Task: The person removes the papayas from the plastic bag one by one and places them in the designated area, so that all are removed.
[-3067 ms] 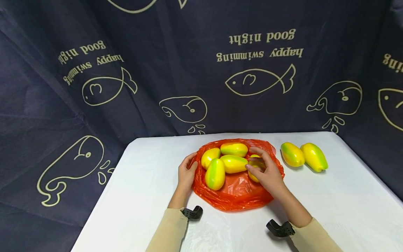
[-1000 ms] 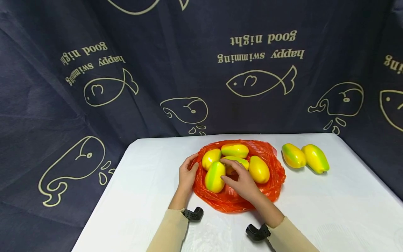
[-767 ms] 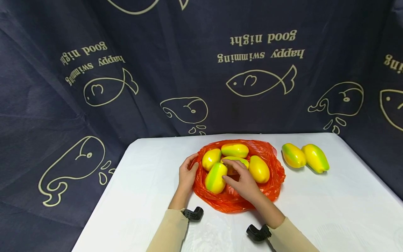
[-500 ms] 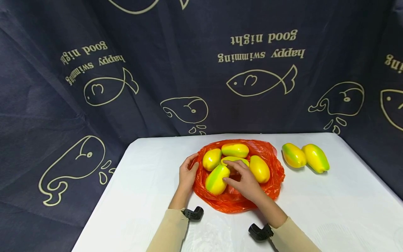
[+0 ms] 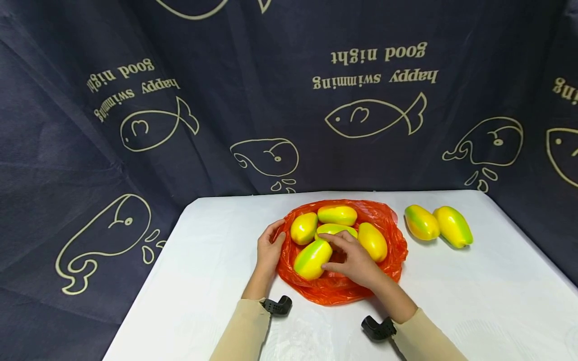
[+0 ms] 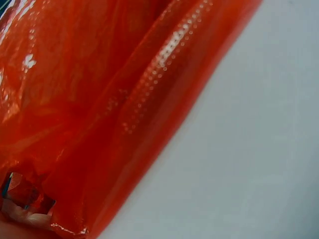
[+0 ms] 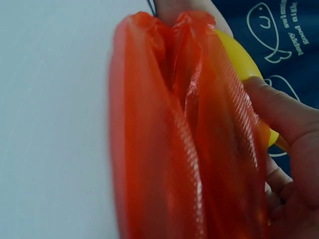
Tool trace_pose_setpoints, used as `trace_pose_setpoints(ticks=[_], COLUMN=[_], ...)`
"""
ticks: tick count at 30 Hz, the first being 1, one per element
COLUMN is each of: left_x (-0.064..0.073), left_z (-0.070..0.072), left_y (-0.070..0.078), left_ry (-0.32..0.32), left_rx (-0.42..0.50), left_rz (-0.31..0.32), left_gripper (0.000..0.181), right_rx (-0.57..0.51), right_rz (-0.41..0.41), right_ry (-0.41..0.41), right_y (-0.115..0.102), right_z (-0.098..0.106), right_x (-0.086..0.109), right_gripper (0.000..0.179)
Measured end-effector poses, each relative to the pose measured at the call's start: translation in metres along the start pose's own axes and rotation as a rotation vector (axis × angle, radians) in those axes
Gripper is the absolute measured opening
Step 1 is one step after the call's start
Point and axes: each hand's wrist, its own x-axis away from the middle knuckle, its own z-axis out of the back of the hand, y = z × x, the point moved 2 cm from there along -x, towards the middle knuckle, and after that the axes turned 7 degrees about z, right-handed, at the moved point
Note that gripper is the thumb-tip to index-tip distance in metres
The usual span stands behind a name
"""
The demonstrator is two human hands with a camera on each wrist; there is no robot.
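A red plastic bag (image 5: pixel 340 291) lies spread with its mouth wide, several yellow-green papayas inside. My left hand (image 5: pixel 269 248) holds the bag's left rim; in the left wrist view, only a bit of it shows at the lower left corner, beside the red plastic. My right hand (image 5: pixel 356 258) reaches over the front of the bag and grips the right end of the front-left papaya (image 5: pixel 311 259) between thumb and fingers. That papaya slants up to the right. In the right wrist view, my thumb (image 7: pixel 279 107) presses its yellow skin, while the bag covers much of it.
Around the held papaya lie a left papaya (image 5: pixel 304 228), a back papaya (image 5: pixel 337 215), a partly covered middle papaya (image 5: pixel 336 229) and a right papaya (image 5: pixel 373 242). Two more, a papaya (image 5: pixel 422 222) and its neighbour papaya (image 5: pixel 453 226), rest on the white table (image 5: pixel 217 240).
My right hand has left the right papaya and gone to the front-left one. That papaya's upper end has since swung right along with the hand. The left hand stays at the rim.
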Motion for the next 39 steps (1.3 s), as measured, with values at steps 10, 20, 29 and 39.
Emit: trace_pose_setpoints(ticks=[10, 20, 29, 39], left_x=[-0.001, -0.0011, -0.0012, -0.0004], left_z=[0.0, 0.0005, 0.0, 0.0001], left_y=[-0.0008, -0.0005, 0.0013, 0.0012], left_ry=[0.008, 0.004, 0.005, 0.007], left_rx=[-0.002, -0.003, -0.002, -0.007], left_rz=[-0.003, -0.003, 0.002, -0.011], left_gripper=[0.035, 0.035, 0.036, 0.036], right_rx=[0.138, 0.077, -0.014, -0.052], right_rz=[0.027, 0.018, 0.014, 0.046], right_ry=[-0.055, -0.063, -0.026, -0.003], right_y=[-0.0009, 0.0018, 0.0051, 0.0056], right_z=[-0.0007, 0.0006, 0.0015, 0.0009], right_x=[0.0006, 0.0029, 0.0049, 0.0076], right_gripper=[0.076, 0.07, 0.06, 0.054])
